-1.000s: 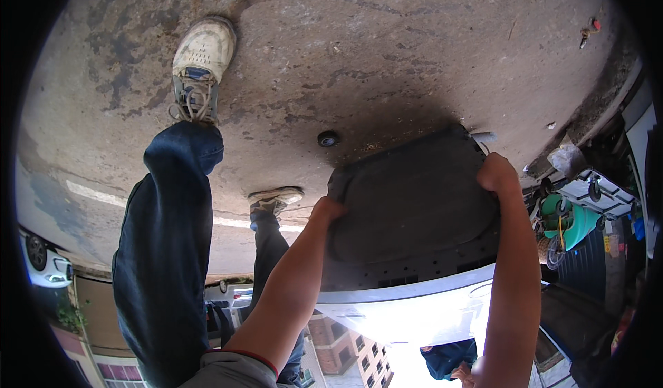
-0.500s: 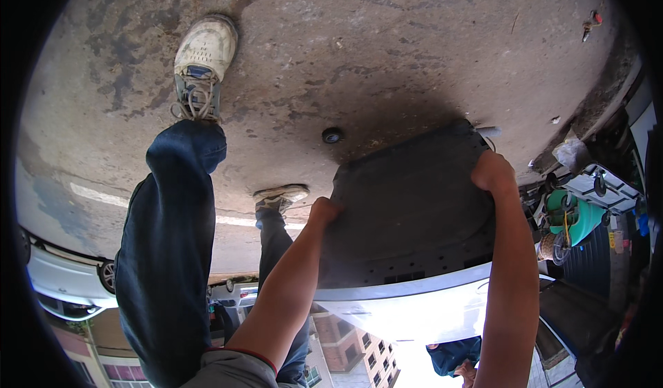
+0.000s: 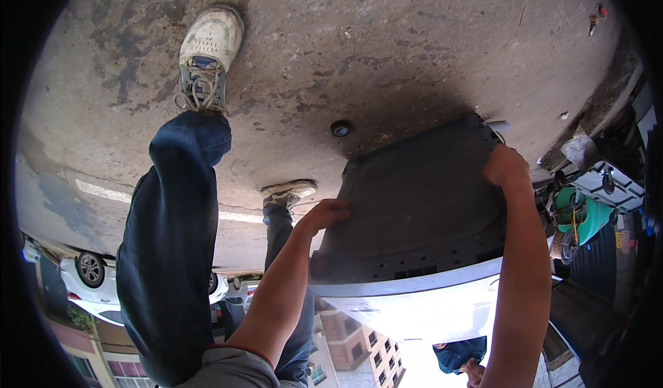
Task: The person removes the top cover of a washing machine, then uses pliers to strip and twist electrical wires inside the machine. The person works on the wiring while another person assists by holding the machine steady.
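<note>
A broad black panel point(image 3: 414, 201), with rounded corners and holes along its lower edge, fills the middle right above a pale, glossy surface point(image 3: 400, 305). My right hand point(image 3: 505, 167) grips the panel's right side near the far corner. At the left side my left hand point(image 3: 327, 212) holds the edge with bent fingers. A small round black object point(image 3: 342, 128) lies on the concrete just beyond the panel, and a grey cylindrical piece point(image 3: 499, 124) shows by its far right corner.
Two legs in jeans with pale shoes point(image 3: 209, 39) occupy the left on stained concrete point(image 3: 414, 36). Inverted white cars point(image 3: 107, 288) stand behind them. A person in dark clothing point(image 3: 456, 353) appears at the bottom. A green wheeled cart point(image 3: 587, 219) and clutter line the right side.
The panel and both hands have shifted slightly rightward in the picture. My left wrist is more bent. The shoes appear a little higher, and more of the white car shows at left.
</note>
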Motion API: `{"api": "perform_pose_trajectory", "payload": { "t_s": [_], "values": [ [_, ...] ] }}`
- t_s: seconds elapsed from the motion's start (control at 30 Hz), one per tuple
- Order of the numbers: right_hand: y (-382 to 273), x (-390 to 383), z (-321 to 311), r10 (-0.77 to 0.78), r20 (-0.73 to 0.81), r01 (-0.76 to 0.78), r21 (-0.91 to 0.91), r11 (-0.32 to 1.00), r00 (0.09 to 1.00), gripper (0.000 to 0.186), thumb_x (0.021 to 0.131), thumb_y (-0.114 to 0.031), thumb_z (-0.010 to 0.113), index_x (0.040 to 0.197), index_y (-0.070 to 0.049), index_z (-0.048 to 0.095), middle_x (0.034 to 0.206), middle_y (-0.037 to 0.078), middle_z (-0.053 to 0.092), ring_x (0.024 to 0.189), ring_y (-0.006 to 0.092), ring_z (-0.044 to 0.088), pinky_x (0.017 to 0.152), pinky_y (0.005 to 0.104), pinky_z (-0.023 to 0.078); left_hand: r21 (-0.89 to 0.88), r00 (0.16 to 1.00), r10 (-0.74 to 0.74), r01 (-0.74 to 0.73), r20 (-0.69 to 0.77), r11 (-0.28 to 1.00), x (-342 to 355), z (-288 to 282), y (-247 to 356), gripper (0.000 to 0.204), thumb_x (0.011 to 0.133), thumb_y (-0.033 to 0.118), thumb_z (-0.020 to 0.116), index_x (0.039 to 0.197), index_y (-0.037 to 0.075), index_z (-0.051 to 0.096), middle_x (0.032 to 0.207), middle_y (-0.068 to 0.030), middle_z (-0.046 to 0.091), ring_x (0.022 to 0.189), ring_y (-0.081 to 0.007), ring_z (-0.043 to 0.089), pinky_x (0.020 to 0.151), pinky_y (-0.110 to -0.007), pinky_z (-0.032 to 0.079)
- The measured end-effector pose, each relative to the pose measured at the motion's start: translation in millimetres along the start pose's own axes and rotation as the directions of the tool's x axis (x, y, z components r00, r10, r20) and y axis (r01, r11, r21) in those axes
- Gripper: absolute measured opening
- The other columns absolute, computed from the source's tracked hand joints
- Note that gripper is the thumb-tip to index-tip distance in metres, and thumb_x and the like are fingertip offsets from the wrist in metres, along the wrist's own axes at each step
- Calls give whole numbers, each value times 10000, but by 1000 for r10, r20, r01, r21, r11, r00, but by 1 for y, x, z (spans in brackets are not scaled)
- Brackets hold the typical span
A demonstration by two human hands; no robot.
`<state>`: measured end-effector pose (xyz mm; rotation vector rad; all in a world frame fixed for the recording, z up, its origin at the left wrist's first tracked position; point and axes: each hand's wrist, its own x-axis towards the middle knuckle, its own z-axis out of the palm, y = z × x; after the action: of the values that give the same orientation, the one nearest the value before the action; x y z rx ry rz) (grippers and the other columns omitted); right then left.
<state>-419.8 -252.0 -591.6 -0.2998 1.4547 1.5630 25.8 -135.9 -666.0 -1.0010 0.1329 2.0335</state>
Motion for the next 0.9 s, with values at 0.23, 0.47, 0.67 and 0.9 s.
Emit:
{"api": "perform_pose_trajectory", "payload": {
  "t_s": [0.23,0.47,0.67,0.9],
  "values": [
    [10,13,10,-8,-63,12,67,998,998,287,868,-174,596,1076,-57,755,1207,194,698,1161,352,660,982,443,529,235,983,180,-168,-29,957,-10,6,11,496,892,271,721,1360,131,634,1381,-125,599,1307,-246,538,1088,-376,436],
    [-5,8,11,14,-59,-9,80,997,998,272,872,-167,596,1052,-51,763,1196,195,703,1147,361,666,962,436,544,247,970,194,-154,-146,957,2,13,-19,366,873,196,676,1221,86,708,1276,-138,657,1234,-268,594,1057,-363,458],
    [-4,-11,-7,-49,-135,32,-126,991,990,324,907,-180,631,1215,-92,687,1186,152,702,1090,329,687,927,420,553,560,911,297,-92,-286,823,21,21,23,267,867,161,650,1115,87,716,1209,-182,642,1155,-362,604,1007,-427,491],
    [110,-224,23,401,-864,709,486,510,303,326,995,-206,628,1262,-20,615,1060,121,692,890,217,643,770,291,499,998,600,799,59,-50,18,89,-19,101,322,867,181,640,1188,171,621,1396,-175,467,1135,-350,566,891,-467,532]
  ]
}}
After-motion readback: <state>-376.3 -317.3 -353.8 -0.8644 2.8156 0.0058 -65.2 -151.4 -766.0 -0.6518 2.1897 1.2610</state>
